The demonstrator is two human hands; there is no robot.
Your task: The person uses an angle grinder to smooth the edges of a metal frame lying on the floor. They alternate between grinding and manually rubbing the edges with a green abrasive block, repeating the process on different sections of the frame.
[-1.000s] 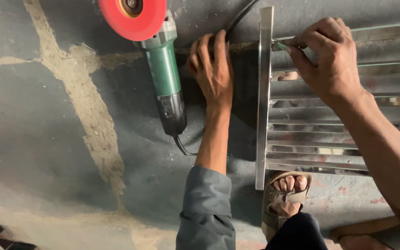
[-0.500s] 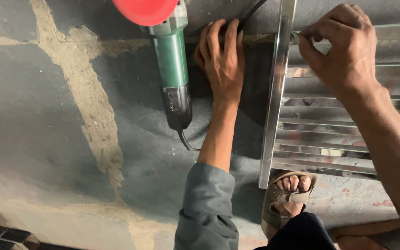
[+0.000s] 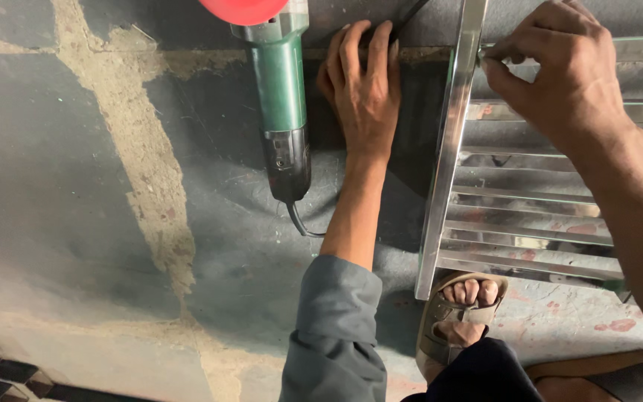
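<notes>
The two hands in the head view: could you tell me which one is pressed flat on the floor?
The left hand, grey-sleeved, lies flat on the floor beside the green grinder. The right hand instead pinches a bar of the steel rack.

one grinder [image 3: 280, 112], one steel frame [image 3: 448, 171], perhaps seven slats.

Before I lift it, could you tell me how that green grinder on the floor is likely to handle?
The grinder looks dense for its size, so probably heavy, and weighted toward the red disc. Its rounded body might roll if nudged. The cord would likely trail and tug. The left hand rests flat right beside it.
</notes>
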